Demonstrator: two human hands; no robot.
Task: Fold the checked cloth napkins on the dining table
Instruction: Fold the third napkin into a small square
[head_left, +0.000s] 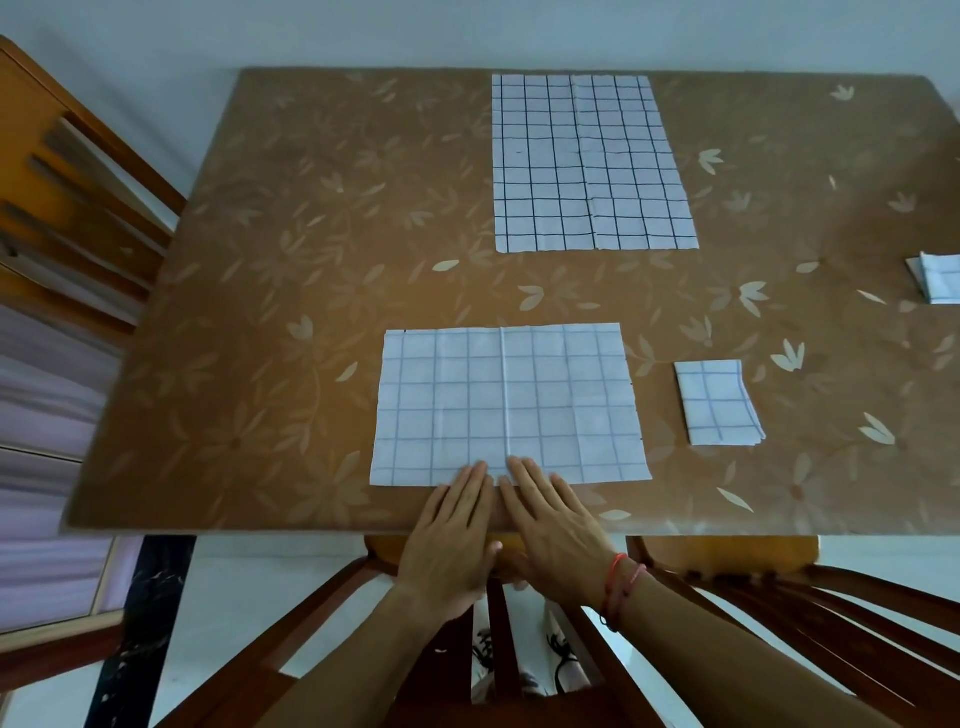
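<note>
The left hand (451, 535) and right hand (557, 527) lie flat side by side with fingers straight. Their tips press the near edge of the napkin (509, 405) just ahead, probably to set its crease. A folded napkin (719, 402) waits right of them, and a spread napkin (587, 161) lies far beyond. The desk (311, 234) has a brown flowered cover. A wooden chair (810, 613) stands under the wrists.

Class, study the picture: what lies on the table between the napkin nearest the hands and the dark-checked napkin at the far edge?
Nothing: the head view shows only bare leaf-patterned table cover between the near napkin and the far napkin.
</note>
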